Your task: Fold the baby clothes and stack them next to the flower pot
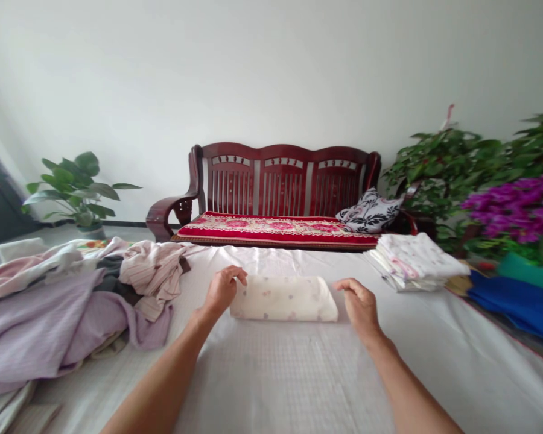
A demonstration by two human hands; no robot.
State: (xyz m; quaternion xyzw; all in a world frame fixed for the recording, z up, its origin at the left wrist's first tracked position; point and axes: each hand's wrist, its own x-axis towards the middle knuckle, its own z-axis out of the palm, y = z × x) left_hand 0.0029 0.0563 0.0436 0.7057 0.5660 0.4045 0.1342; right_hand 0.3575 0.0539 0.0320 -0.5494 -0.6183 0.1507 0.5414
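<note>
One pot (92, 232) holds greenery (82, 188); left hand (221, 290) and right hand (361, 306) curl at folded cloth (285, 299), grip unclear.

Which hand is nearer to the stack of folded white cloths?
Right. The right hand is left of the stack, by the right end of the patterned cloth; the left hand is farther, at that cloth's left end.

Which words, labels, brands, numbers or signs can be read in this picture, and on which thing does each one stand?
There are none that can be read.
Cloth: small, blurred motifs, no readable lettering.
Stack: faint print, too blurred to make out.
Cushion: leaf pattern, no visible words.
</note>
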